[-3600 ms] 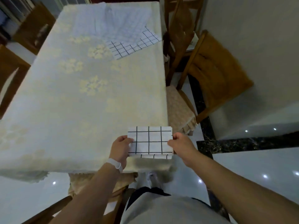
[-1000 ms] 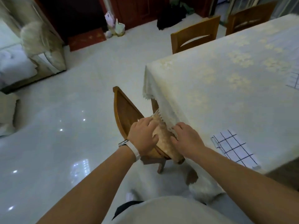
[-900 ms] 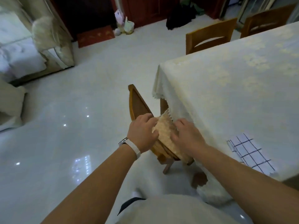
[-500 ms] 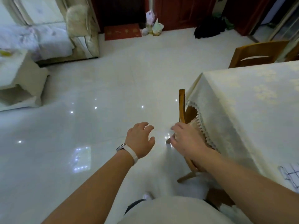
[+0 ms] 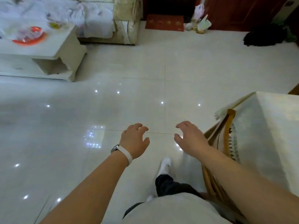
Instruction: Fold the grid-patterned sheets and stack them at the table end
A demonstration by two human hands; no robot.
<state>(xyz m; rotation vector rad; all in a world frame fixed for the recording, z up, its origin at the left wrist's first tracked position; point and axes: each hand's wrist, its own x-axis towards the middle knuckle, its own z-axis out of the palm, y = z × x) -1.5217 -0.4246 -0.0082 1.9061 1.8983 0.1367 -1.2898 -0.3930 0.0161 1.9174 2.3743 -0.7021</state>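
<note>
No grid-patterned sheet is in view now. My left hand (image 5: 135, 140), with a white wristband, hovers over the glossy floor with its fingers apart and nothing in it. My right hand (image 5: 190, 138) is level with it, also spread and empty, just left of the wooden chair (image 5: 226, 136) tucked at the table's end. The table (image 5: 275, 126), under its cream floral cloth, fills the right edge of the view.
Glossy white tile floor (image 5: 113, 110) spreads ahead. A white low table (image 5: 53, 50) with a red dish stands far left, a cream sofa (image 5: 124, 20) behind it. A red doormat (image 5: 164, 22), small bags (image 5: 200, 23) and a black bundle (image 5: 265, 36) lie by the dark doors.
I have turned left, away from the table; the folded grid sheet has left the view. Both hands let go of the chair cushion and now hang open over the floor.
</note>
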